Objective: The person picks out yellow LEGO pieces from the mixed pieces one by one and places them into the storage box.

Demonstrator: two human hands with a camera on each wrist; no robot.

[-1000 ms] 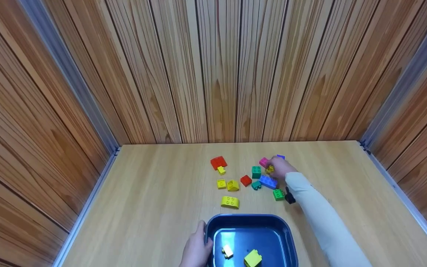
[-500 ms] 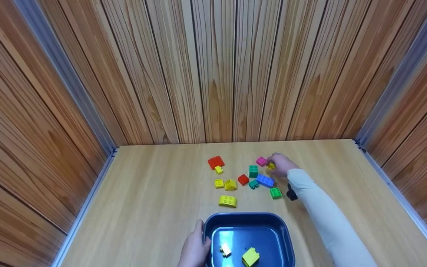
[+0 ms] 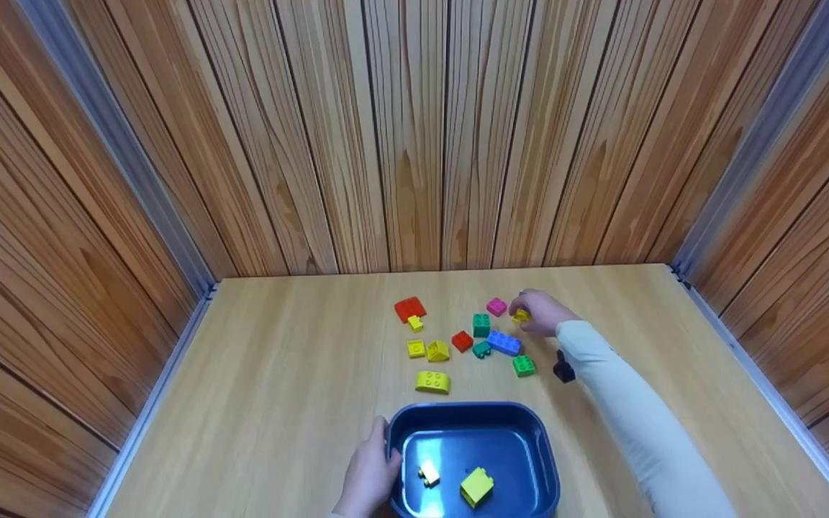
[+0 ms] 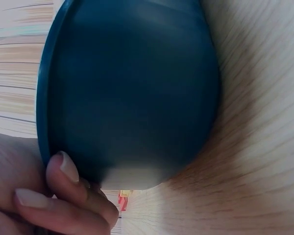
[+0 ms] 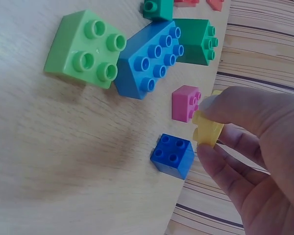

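Observation:
In the head view, my left hand (image 3: 371, 464) grips the left rim of a dark blue tray (image 3: 504, 446), which holds a yellow brick (image 3: 477, 487) and a small pale yellow piece (image 3: 429, 474). The left wrist view shows the fingers (image 4: 71, 169) curled against the tray's side (image 4: 132, 98). My right hand (image 3: 544, 313) pinches a small yellow toy brick (image 5: 207, 129) between thumb and fingers, at the back right of the scattered bricks. Close to it are a pink brick (image 5: 185, 104) and a blue brick (image 5: 172, 155); the hand hides the blue one in the head view.
Beyond the tray lie a long blue brick (image 3: 504, 343), a light green brick (image 3: 523, 365), a green brick (image 3: 481, 325), a red brick (image 3: 462, 341), a flat red piece (image 3: 409, 309) and several yellow bricks (image 3: 432, 382). Wooden panel walls (image 3: 414, 144) enclose the table (image 3: 278, 374).
The right hand has drawn the yellow brick slightly away from the pink one, and now covers the blue brick behind it. The head view has shifted a little; the left hand stays on the tray.

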